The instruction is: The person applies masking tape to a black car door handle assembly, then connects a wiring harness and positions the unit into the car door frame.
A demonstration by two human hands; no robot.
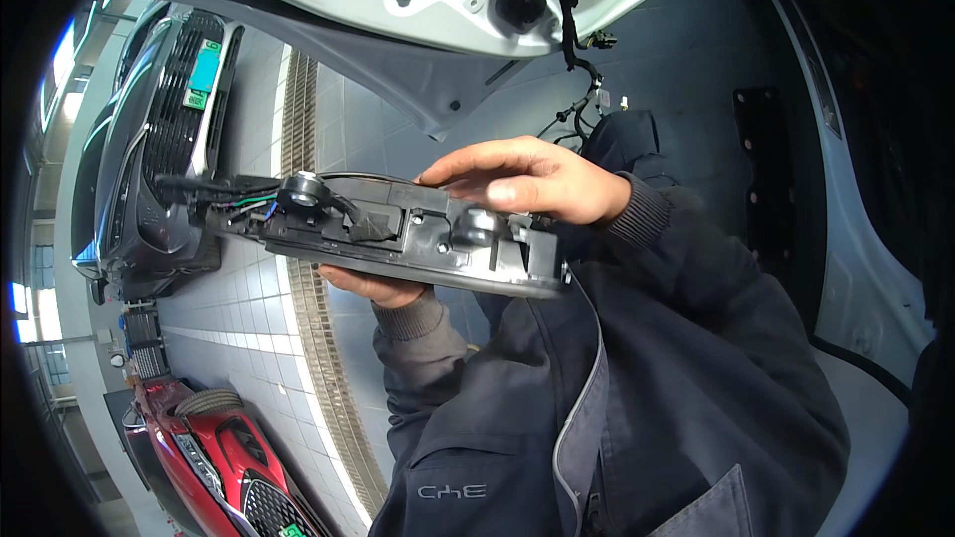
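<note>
A long black plastic car part (418, 229) is held in front of my body, its ribbed inner side showing round mounts, clips and a patch of dark tape. A bundle of wires (239, 201), some green and blue, comes off its left end. My left hand (376, 285) grips it from below; most of those fingers are hidden behind it. Over its upper edge lies my right hand (542, 179), fingers curved along the back and thumb near a round mount. Dark work sleeves cover both forearms.
A pale car body panel (368, 0) with a hanging black wiring harness (567, 10) spans the top. A body edge (826, 109) runs down the right. To the left, past a floor grate (313, 338), stand a dark car (149, 159) and a red car (224, 457).
</note>
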